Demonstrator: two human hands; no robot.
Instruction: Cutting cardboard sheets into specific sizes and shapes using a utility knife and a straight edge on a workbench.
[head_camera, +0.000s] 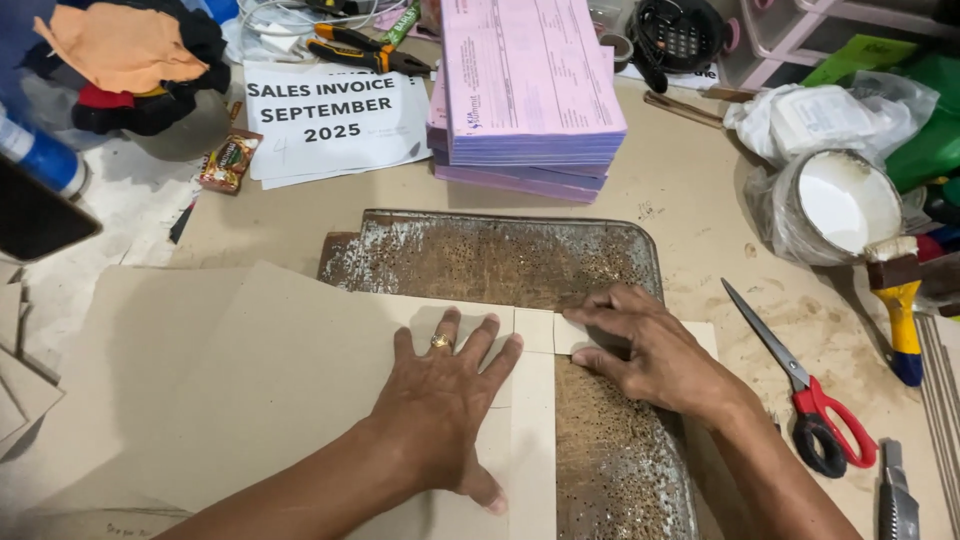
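Cardboard sheet (250, 400) under left hand (445, 400); scissors (800, 385) nearby.

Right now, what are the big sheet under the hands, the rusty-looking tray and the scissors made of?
The sheet looks like grey-brown cardboard: flat, matte, with cut straight edges. The tray seems to be metal, dull and worn, judging by brown rust-like speckles and silvery patches. The scissors have shiny grey blades, likely steel, and smooth red and black handles, probably plastic.

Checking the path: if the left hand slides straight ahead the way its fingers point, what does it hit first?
The left hand points up-table. Past the cardboard strip under its fingertips, it would first cross the rusty metal plate, then likely meet the pink stack; depth is unclear.
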